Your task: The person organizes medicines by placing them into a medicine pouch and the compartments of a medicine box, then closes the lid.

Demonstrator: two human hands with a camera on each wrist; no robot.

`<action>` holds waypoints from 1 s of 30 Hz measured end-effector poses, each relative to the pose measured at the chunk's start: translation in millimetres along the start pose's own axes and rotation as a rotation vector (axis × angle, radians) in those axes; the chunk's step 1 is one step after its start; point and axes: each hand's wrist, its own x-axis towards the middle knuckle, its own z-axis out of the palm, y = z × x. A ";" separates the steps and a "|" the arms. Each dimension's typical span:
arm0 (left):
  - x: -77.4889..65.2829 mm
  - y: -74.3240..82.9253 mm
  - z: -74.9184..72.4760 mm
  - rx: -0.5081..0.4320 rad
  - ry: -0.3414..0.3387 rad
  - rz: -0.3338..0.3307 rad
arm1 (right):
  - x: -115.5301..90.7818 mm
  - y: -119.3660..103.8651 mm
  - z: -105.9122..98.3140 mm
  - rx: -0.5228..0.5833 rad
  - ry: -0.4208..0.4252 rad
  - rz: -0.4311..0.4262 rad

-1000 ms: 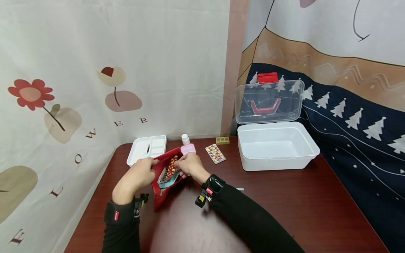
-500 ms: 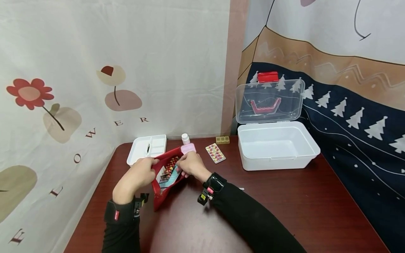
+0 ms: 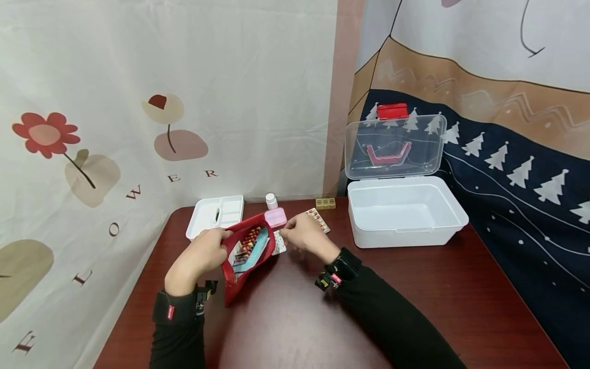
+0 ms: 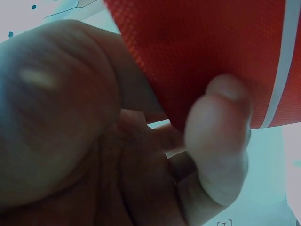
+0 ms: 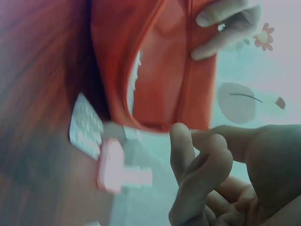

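Observation:
A red pouch (image 3: pixel 237 291) stands on the table with its mouth gaping. My left hand (image 3: pixel 206 253) grips its left edge; in the left wrist view the thumb (image 4: pixel 218 136) lies against the red fabric. Inside are a blister pack of red and yellow capsules (image 3: pixel 250 239) and a light-blue flat packet (image 3: pixel 259 245). To the right of the mouth is my right hand (image 3: pixel 308 237), its fingers loosely bent and nothing seen in them. Near its fingertips a silver blister pack (image 3: pixel 279 244) lies on the table, close to a small pink box (image 3: pixel 275 218).
Behind the pouch are a white compartment box (image 3: pixel 229 209) and a white bottle (image 3: pixel 271 201). A blister pack of colourful pills (image 3: pixel 318 219) lies partly behind my right hand. At the back is a yellow pill organizer (image 3: pixel 325 203). An open white storage box (image 3: pixel 392 238) with a raised clear lid stands right.
My right hand has come out of the pouch mouth and moved right. The silver blister pack and more of the pink box now show. My left hand keeps its grip on the pouch.

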 end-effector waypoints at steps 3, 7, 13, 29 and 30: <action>-0.1 1.0 -0.7 -0.001 -0.005 -0.005 | -7.8 9.9 -14.1 -0.103 0.040 -0.014; -0.1 0.7 -1.2 -0.001 -0.009 -0.009 | -19.1 24.6 -29.3 -0.208 0.076 -0.028; -1.3 0.1 0.9 -0.011 -0.011 -0.012 | -39.7 48.1 -44.3 -0.268 0.012 -0.072; -2.2 2.1 -2.0 -0.012 -0.017 -0.026 | -84.3 91.7 -51.6 -0.576 -0.247 -0.300; -2.1 2.0 -1.4 -0.013 -0.017 -0.025 | -85.6 92.6 -50.7 -0.584 -0.245 -0.297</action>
